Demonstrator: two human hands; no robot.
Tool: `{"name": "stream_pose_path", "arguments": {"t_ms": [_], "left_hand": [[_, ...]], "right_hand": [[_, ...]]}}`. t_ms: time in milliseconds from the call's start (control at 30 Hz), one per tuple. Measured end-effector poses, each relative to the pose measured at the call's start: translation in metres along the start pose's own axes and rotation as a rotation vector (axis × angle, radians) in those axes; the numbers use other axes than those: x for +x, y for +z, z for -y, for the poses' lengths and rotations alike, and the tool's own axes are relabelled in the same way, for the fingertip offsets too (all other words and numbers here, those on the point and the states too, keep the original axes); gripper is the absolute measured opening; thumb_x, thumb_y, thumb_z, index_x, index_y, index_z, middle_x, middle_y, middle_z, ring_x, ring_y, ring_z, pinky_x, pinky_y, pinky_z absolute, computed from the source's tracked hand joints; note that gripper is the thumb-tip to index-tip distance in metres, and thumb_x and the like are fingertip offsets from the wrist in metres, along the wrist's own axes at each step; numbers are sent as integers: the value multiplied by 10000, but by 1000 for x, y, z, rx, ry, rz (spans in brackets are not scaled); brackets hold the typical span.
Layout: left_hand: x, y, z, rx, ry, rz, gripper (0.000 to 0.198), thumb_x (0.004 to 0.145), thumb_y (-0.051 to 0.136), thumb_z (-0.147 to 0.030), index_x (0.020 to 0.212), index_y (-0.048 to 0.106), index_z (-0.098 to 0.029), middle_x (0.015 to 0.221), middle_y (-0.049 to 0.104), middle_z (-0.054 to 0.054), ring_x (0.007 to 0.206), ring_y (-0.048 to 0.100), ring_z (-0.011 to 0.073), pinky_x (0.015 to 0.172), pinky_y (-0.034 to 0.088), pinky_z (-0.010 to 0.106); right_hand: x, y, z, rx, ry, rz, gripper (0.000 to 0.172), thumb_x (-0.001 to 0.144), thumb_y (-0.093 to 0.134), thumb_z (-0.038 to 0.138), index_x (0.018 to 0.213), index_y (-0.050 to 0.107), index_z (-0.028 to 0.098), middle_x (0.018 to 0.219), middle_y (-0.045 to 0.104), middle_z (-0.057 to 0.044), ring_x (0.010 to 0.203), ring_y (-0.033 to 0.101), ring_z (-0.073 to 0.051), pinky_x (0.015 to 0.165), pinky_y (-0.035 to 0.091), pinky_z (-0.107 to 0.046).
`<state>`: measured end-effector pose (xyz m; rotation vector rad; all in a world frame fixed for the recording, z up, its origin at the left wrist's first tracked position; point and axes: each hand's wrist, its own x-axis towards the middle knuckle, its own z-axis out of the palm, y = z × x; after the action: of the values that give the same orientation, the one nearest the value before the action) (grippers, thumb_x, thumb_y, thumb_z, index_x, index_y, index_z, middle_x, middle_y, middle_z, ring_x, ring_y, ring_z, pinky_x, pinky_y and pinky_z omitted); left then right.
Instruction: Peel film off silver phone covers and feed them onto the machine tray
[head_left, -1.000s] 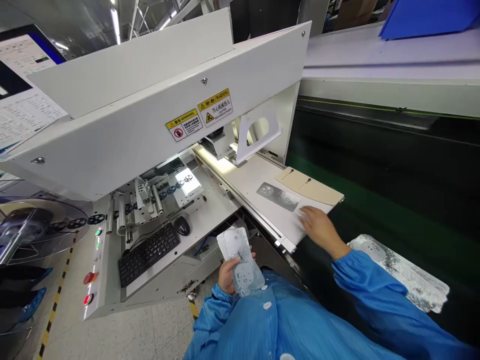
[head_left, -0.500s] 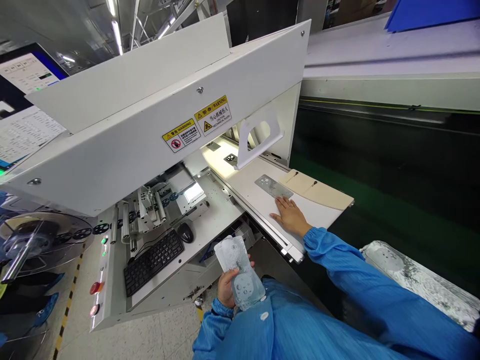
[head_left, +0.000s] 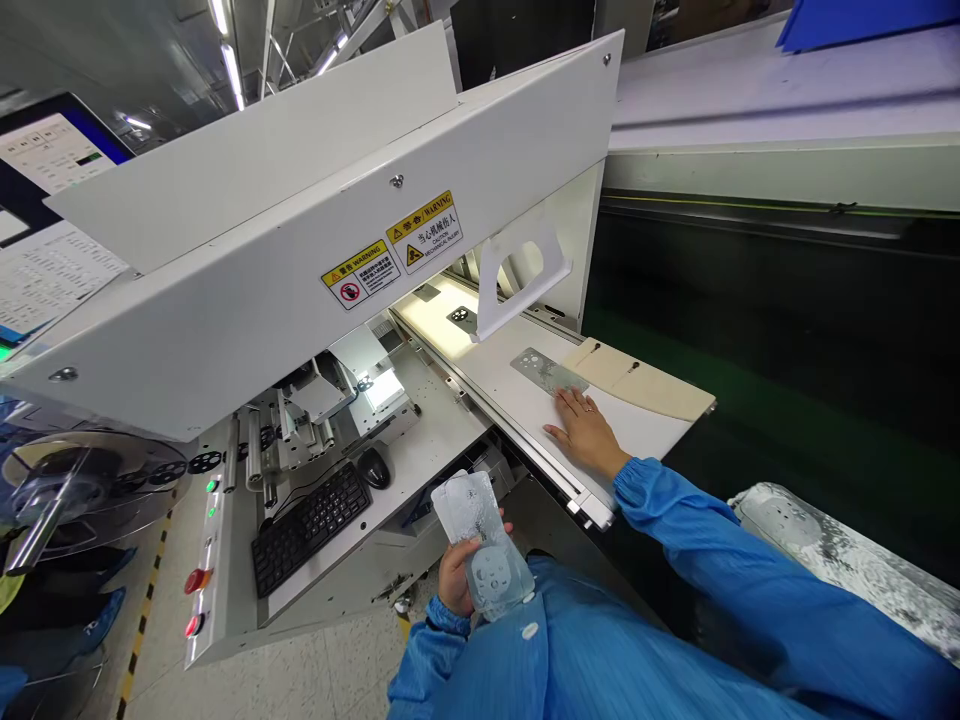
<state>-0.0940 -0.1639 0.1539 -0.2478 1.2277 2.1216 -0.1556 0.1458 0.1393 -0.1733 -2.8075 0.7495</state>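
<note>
My left hand [head_left: 454, 578] is closed round a small stack of phone back panels [head_left: 480, 525], pale and see-through with round camera holes, held low in front of my body. My right hand [head_left: 589, 435] lies flat with fingers stretched out on the white conveyor belt [head_left: 634, 432]. Its fingertips touch the near end of a thin grey phone back panel [head_left: 534, 370], whose camera holes point towards the machine. Further in, a second panel [head_left: 463, 319] with a black camera-ring piece rests under the light. Part of another panel [head_left: 427, 292] shows beyond it.
The white machine cover [head_left: 315, 230] with warning labels hangs over the belt. A beige guide plate [head_left: 641, 378] borders the belt's right side. Keyboard [head_left: 311, 530] and mouse [head_left: 373, 467] sit left, near a tape reel [head_left: 67, 480]. Wrapped panels [head_left: 847, 550] lie at right.
The mechanism beside the lit plate under the cover has shifted, and the black ring tape has moved. Both hands keep nearly the same places; the view shifts slightly.
</note>
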Motion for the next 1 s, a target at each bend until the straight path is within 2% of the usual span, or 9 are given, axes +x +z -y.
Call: {"name": "stream_pose_path", "arguments": {"t_ms": [133, 233, 367, 467, 533, 633, 733, 867, 1000], "left_hand": [[3, 15, -7, -15, -92, 186, 660, 531, 754, -516, 1112, 728, -205, 1064, 732, 146, 1279, 555, 432, 1051, 470, 523], [10, 31, -6, -40, -133, 247, 685, 480, 755, -458, 1090, 707, -149, 1062, 720, 172, 1224, 582, 447, 1020, 472, 525], [19, 53, 0, 0, -144, 240, 628, 432, 793, -298, 1030, 685, -139, 889, 715, 118, 1035, 670, 382, 966, 490, 491], [18, 71, 1, 65, -170, 320, 679, 436, 803, -160, 1099, 657, -184, 968, 715, 63, 1012, 671, 286, 997, 465, 430], [16, 81, 1, 92, -188, 347, 709, 430, 804, -119, 1117, 644, -191, 1027, 712, 52, 1009, 658, 240, 1005, 450, 390], [16, 94, 2, 164, -235, 285, 640, 417, 819, -198, 1029, 638, -157, 832, 694, 21, 774, 638, 177, 844, 477, 335], [18, 104, 5, 236, -292, 308, 492, 454, 800, -308, 875, 632, -117, 695, 652, 26, 618, 579, 142, 697, 448, 292], [16, 113, 10, 279, -343, 405, 424, 489, 748, -305, 860, 655, -122, 706, 676, 43, 646, 607, 172, 692, 461, 302], [14, 121, 16, 335, -381, 467, 430, 463, 757, -300, 851, 678, -133, 755, 701, 52, 728, 646, 219, 742, 487, 346]], "right_hand": [[-34, -11, 25, 143, -32, -24, 562, 1027, 303, 521, 1374, 580, 177, 1416, 561, -154, 1338, 486, -328, 1134, 415, -540], [-64, -14, 55, 348, -63, 20, 543, 1032, 323, 554, 1426, 520, 238, 1349, 605, -126, 1169, 620, -274, 980, 561, -455], [-88, -21, 95, 579, -56, -5, 761, 940, 518, 655, 1571, 315, 279, 1571, 331, -157, 1326, 493, -328, 992, 550, -487], [-97, -30, 108, 493, -29, -50, 744, 906, 584, 643, 1540, 390, 306, 1593, 267, -139, 1420, 360, -369, 1074, 474, -552], [-102, -36, 108, 466, -23, -69, 661, 918, 590, 589, 1495, 462, 293, 1558, 325, -134, 1412, 372, -357, 1107, 442, -551], [-108, -47, 96, 482, -47, -96, 542, 960, 533, 505, 1444, 529, 261, 1490, 437, -131, 1378, 430, -320, 1145, 410, -532], [-112, -60, 78, 507, -61, -110, 447, 994, 457, 466, 1347, 623, 248, 1396, 559, -119, 1319, 505, -303, 1142, 419, -529], [-123, -79, 58, 482, -22, -101, 415, 972, 501, 453, 1282, 668, 233, 1318, 628, -119, 1240, 574, -306, 1095, 472, -532], [-143, -89, 52, 457, 68, -95, 494, 926, 572, 500, 1342, 620, 237, 1424, 535, -134, 1298, 521, -320, 1028, 526, -509]]}}
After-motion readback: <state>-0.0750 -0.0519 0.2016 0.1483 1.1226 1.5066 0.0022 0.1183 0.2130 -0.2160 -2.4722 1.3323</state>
